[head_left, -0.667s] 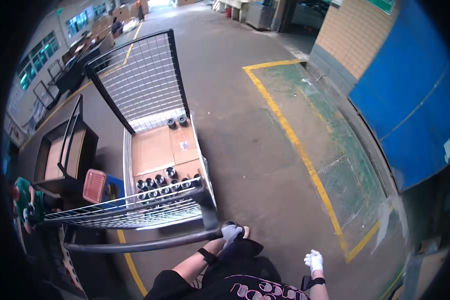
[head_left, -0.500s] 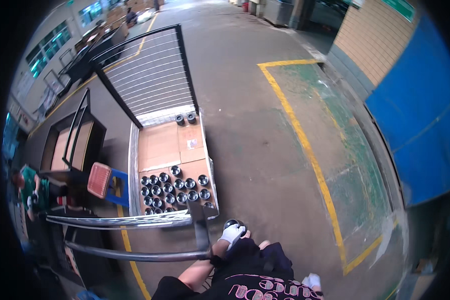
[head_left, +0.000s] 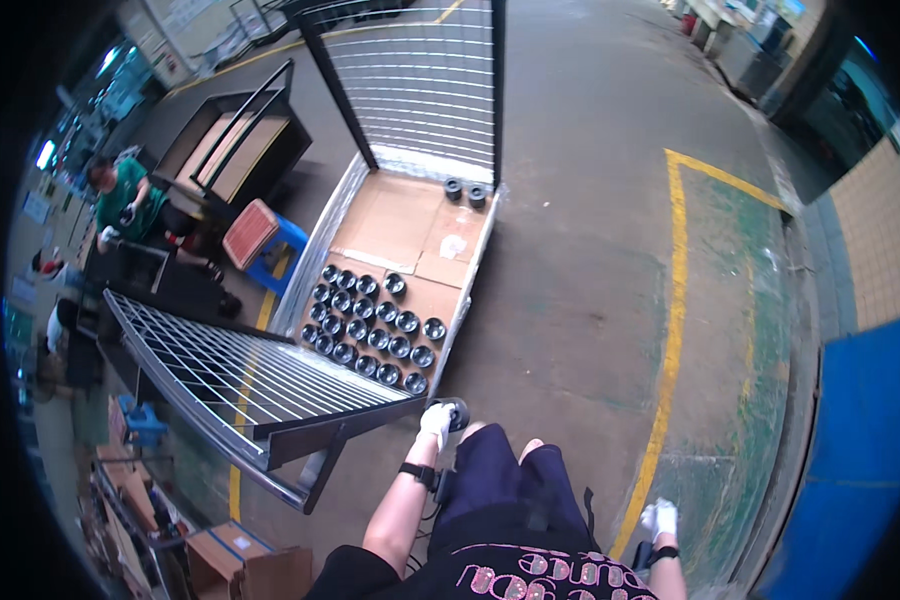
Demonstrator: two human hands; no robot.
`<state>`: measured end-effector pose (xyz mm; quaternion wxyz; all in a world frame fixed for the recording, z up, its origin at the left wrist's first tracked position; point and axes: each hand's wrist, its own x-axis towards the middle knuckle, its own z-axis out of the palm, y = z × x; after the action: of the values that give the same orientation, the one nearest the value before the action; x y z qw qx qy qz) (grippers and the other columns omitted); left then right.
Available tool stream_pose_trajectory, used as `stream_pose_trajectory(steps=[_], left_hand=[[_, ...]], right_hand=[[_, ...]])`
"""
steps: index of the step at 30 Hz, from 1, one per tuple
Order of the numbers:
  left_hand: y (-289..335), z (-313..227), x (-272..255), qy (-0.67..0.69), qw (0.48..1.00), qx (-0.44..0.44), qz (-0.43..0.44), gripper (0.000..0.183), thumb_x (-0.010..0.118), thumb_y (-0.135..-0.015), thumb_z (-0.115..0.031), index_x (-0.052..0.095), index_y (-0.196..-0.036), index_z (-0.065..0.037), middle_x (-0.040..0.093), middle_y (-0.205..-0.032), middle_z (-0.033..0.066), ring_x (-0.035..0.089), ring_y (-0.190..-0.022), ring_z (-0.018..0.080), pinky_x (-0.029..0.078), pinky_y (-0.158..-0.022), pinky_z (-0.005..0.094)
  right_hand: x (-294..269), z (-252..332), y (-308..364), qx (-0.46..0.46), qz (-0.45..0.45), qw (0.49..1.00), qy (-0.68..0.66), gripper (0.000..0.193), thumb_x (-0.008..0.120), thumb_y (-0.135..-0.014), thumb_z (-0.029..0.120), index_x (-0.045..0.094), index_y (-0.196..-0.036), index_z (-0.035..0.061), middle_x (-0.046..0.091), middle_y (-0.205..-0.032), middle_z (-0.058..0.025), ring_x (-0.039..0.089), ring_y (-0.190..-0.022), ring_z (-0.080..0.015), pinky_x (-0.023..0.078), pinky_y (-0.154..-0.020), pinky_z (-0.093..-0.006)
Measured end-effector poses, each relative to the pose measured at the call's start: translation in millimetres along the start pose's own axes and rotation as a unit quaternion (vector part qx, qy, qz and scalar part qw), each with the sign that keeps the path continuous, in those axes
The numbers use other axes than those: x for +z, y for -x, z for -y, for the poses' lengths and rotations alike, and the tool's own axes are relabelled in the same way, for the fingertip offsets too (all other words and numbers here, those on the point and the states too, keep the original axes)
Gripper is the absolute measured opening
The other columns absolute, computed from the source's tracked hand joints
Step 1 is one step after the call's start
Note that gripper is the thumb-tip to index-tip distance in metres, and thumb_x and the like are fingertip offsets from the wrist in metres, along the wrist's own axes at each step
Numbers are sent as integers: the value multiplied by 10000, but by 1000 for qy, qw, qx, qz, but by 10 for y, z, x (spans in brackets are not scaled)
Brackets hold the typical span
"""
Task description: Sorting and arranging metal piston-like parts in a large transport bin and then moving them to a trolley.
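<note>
My left hand (head_left: 435, 424), in a white glove, is closed on a black round cylindrical part (head_left: 459, 413) beside the cart's near right corner. Gloved in white too, my right hand (head_left: 660, 519) hangs low at my right side, fingers loosely apart, with nothing visible in it. Ahead to the left stands a cart (head_left: 458, 325) lined with cardboard. Several similar black cylindrical parts (head_left: 363, 309) stand in rows on its near half, shiny inside. Two more parts (head_left: 465, 191) sit at its far right corner.
Wire-mesh panels rise at the cart's far end (head_left: 410, 90) and near end (head_left: 260, 375). Left of it are a blue stool with a red top (head_left: 251, 235), another cart (head_left: 232, 150) and a person in green (head_left: 125, 200). Cardboard boxes (head_left: 240, 555) lie lower left; a blue panel (head_left: 865, 440) stands right.
My view has turned left, and the cart appears further right and higher. My left hand still grips the black part, nearer the cart's corner. My right hand shows more fully.
</note>
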<state>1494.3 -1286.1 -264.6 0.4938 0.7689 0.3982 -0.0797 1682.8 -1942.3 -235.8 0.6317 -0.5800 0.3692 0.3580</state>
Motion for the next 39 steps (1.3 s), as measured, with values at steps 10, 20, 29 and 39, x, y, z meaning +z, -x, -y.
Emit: stream_pose_trajectory(steps=[10,20,29,39], left_hand=[[-1908,-50,136,102,968,-169,-156,294,447,-967,-226,667,-959,-30,665,-972,175,618,-924,307,477,-836,391],[-4051,754,-451,190,923,-285,-177,491,506,-966,-305,523,-1356,-6,529,-1381,223,491,-1303,337,378,-1087,381],[-4932,1114,72,60,947,-306,-79,408,486,-940,-352,623,-1079,6,673,-1058,243,641,-1006,392,495,-898,459],[-3460,80,528,-29,967,-177,-182,259,462,-918,-180,632,-995,0,638,-988,257,612,-943,433,491,-808,491]], right_hand=[[1710,1394,-295,-60,-66,887,453,151,507,-992,123,603,-1088,56,660,-784,-96,625,-557,-203,527,-479,-335],[2110,1969,550,174,-72,833,520,276,596,-923,204,673,-1106,13,688,-958,-104,656,-873,-239,519,-772,-359],[2108,2512,690,157,-32,694,702,276,593,-924,208,670,-1098,8,686,-946,-110,653,-868,-243,517,-767,-367],[1825,2970,61,-48,155,623,765,252,587,-902,184,676,-1067,15,680,-951,-152,646,-844,-292,512,-757,-417]])
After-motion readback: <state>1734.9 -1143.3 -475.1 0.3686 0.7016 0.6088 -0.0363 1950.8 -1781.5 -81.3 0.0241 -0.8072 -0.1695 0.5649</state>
